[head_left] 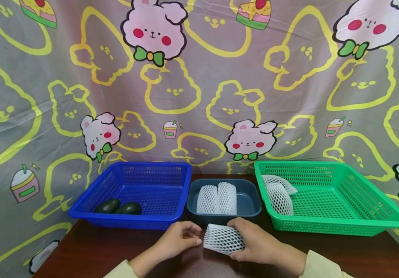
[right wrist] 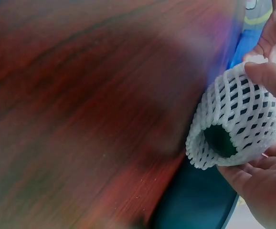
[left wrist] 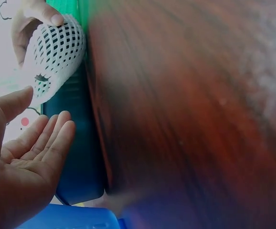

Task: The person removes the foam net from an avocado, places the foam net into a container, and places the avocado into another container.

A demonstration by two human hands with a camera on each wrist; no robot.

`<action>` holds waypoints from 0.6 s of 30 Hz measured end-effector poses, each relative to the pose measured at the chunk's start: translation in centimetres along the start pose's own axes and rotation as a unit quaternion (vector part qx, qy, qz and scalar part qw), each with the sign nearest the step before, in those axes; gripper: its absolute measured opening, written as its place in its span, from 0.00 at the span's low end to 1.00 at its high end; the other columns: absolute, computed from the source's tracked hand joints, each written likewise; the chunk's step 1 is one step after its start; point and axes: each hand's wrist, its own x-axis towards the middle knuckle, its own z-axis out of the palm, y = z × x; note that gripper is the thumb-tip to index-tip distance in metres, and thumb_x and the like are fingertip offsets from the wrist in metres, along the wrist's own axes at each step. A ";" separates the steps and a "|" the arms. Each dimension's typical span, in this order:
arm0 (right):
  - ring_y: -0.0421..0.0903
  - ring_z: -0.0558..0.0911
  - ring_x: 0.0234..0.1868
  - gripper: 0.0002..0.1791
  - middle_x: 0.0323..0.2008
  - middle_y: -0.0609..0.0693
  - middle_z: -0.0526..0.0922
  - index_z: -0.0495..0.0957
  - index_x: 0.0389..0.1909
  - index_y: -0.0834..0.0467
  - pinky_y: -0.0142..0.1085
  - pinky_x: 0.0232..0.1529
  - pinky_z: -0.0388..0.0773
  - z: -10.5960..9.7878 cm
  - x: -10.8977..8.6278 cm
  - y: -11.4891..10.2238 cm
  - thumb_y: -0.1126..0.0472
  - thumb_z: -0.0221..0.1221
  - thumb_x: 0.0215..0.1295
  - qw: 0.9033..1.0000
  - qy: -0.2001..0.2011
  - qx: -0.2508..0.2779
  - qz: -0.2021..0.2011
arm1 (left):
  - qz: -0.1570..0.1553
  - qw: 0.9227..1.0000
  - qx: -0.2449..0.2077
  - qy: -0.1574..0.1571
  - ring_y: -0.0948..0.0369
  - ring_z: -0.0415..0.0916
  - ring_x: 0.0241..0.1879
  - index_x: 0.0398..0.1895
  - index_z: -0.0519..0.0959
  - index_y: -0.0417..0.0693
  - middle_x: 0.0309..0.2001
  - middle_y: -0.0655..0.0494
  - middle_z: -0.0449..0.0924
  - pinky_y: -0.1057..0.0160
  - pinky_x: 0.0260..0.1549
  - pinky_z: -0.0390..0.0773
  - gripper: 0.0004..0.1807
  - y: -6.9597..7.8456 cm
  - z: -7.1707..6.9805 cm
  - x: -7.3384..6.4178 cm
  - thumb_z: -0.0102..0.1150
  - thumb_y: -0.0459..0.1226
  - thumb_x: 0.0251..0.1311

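Note:
My right hand (head_left: pixel 256 241) grips a white foam net sleeve (head_left: pixel 223 238) above the table, thumb on one side and fingers on the other. Inside the sleeve, a dark green avocado (right wrist: pixel 220 140) shows through the open end in the right wrist view. Beside the sleeve's other end, my left hand (head_left: pixel 180 237) has loosely bent fingers and holds nothing; in the left wrist view its palm (left wrist: pixel 26 176) faces up. Two more dark green avocados (head_left: pixel 128 208) lie in the front of the blue basket (head_left: pixel 130 222).
Behind the hands stands a dark teal bin (head_left: pixel 249 197) with two white foam net sleeves (head_left: pixel 227 198). At right, a green basket (head_left: pixel 338 227) holds white netted pieces (head_left: pixel 280 199) along its left side. A patterned curtain (head_left: pixel 199 96) hangs behind the brown table (head_left: pixel 92 251).

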 end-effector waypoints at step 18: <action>0.39 0.73 0.48 0.42 0.54 0.47 0.73 0.66 0.63 0.59 0.39 0.50 0.75 -0.2 -0.1 0.0 0.39 0.68 0.54 0.999 -0.024 -0.004 -0.028 | 0.011 1.000 -0.010 -0.005 0.66 0.77 0.30 0.37 0.84 0.45 0.32 0.60 0.82 0.68 0.31 0.77 0.06 0.4 0.6 0.2 0.68 0.35 0.56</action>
